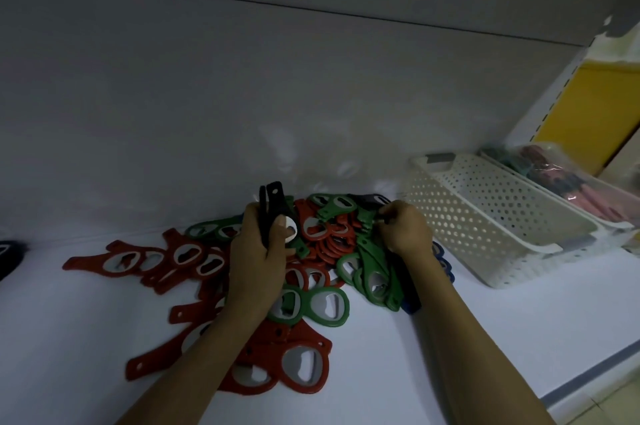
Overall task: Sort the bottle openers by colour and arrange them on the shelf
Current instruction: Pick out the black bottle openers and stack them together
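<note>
A mixed heap of red, green, black and blue bottle openers lies on the white shelf. Red openers spread out at its left and front, and green ones lie at its right. My left hand grips two black openers, their handles sticking up. At the back right of the heap, my right hand pinches the handle of a black opener. A blue opener peeks out beside my right wrist.
An empty white perforated basket stands on the shelf right of the heap. A second basket behind it holds bagged items. A dark object shows at the far left edge. The shelf's back panel rises just behind the heap.
</note>
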Available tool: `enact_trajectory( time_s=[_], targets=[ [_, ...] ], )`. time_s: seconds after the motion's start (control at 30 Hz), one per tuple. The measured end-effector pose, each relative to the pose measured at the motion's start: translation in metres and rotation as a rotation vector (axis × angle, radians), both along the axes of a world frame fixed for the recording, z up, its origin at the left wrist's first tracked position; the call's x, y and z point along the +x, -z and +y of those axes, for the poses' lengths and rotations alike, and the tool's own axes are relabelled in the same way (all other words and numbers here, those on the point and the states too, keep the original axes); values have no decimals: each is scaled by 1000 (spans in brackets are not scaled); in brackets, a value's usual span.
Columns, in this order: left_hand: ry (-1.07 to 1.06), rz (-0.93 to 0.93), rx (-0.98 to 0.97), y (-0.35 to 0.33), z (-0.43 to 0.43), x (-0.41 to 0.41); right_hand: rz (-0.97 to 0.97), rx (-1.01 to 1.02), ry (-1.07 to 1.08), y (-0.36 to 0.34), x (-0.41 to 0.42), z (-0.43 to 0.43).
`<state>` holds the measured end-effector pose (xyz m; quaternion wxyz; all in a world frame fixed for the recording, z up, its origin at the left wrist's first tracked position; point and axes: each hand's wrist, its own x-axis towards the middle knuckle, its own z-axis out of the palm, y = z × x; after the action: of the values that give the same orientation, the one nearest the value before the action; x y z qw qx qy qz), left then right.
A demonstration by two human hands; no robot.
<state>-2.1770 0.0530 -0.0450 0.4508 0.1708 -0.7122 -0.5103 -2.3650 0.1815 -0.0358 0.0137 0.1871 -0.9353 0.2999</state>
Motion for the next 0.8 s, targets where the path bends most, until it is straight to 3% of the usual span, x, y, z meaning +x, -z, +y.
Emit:
enact_trajectory(
  time_s=[0.07,0.37,0.43,0.57,0.8],
  targets=[
    [-47,-13,-20,0,-2,1,-17,-25,22,2,-1,-2],
    [-29,23,127,-4,1,3,99,311,162,6,-5,-5],
    [-19,45,129,-7,2,5,48,268,160,4,-7,-4],
    [-38,5,95,-5,2,3,-95,-6,98,0,-6,0],
    [-50,22,64,-6,1,3,-8,149,158,-2,-3,-2]
  ],
)
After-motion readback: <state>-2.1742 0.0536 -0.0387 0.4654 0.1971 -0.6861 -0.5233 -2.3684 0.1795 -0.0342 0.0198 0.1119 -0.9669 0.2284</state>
